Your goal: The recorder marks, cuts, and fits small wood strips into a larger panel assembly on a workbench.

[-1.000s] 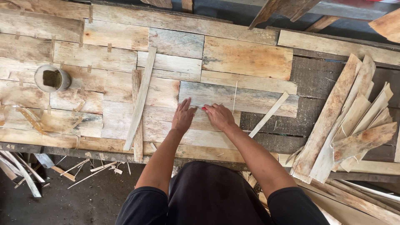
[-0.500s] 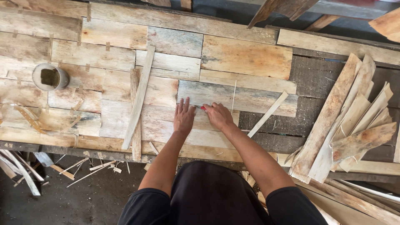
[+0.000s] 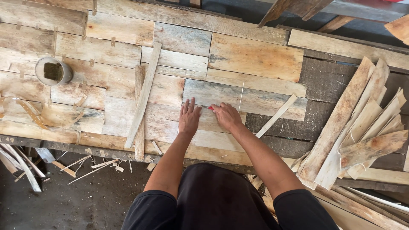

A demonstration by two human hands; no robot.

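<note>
My left hand [image 3: 188,118] lies flat with its fingers apart on a pale wood veneer sheet [image 3: 221,138] near the bench's front edge. Just to its right, my right hand [image 3: 227,116] rests on the same sheet, fingers curled around a small red object [image 3: 211,108] whose tip shows at the fingertips. The two hands almost touch. A grey weathered veneer piece [image 3: 255,97] lies directly beyond them, with a thin sliver [image 3: 241,96] on it.
Patchwork veneer sheets [image 3: 119,55] cover the bench. A long thin strip [image 3: 144,96] lies diagonally left of my hands, another strip [image 3: 277,115] to the right. A round tape roll [image 3: 53,71] sits far left. Stacked veneer offcuts [image 3: 362,127] pile up at right. Scraps litter the floor [image 3: 85,166].
Both hands stay in nearly the same spot on the sheet. The left hand's fingers have spread slightly and point more straight ahead.
</note>
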